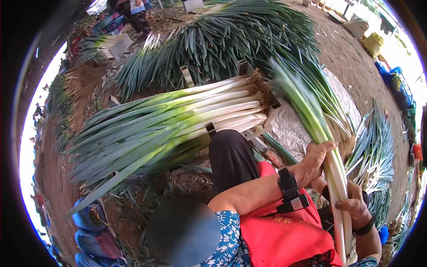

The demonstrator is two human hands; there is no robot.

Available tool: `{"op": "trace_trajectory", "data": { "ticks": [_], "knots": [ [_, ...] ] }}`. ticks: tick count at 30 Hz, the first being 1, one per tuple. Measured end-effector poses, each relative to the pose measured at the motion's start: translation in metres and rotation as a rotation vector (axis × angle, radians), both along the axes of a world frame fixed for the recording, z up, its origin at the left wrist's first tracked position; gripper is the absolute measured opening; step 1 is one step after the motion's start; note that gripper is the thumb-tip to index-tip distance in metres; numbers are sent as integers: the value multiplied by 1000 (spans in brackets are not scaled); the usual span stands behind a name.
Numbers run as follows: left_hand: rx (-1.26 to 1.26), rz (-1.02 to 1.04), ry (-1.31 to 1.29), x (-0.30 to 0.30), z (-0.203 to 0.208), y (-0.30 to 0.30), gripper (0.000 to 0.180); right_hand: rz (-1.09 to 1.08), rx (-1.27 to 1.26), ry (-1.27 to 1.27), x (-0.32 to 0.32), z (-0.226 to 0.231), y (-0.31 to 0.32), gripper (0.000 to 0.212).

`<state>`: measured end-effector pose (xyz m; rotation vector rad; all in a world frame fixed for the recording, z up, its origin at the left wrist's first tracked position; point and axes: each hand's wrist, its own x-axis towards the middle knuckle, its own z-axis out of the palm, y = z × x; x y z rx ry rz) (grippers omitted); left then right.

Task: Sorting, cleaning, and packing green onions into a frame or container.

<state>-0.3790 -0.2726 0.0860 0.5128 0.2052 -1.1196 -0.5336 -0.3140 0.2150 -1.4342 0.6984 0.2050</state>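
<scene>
While the held leeks [336,178] are carried on a slant at the right of the red apron [284,236], tops up and white ends down, both ends have to be watched.

Left grip: closed. The stalks are wrapped by the left hand [315,161] near the green-to-white change. Right grip: also closed. The white shafts are wrapped lower down by the right hand [354,202]. More than one stalk is seen; the exact count can't be told. Tops are blurred, so motion is likely. Root ends aren't shown clearly, so their state can't be judged.

For a clean job: load is best taken by the white shafts, since leaves are likely to be split first. Firm pressure should be used, no crushing. Turns should be made with both hands together, so the shafts aren't snapped. Tops should be swung clear of the leek pile [322,84] beyond. Alignment can be checked against the stacked leeks [218,109] on the metal rack [187,76], where root ends are all set to the right.
</scene>
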Motion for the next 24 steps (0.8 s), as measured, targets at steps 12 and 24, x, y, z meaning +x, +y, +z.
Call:
{"op": "trace_trajectory", "data": {
  "ticks": [12,24],
  "knots": [
    [-148,660,-504,170,94,228,29,982,-972,-377,261,-20,6,74],
    [820,79,-826,177,52,347,38,1047,-1069,-514,410,-183,89,85]
  ]
}}
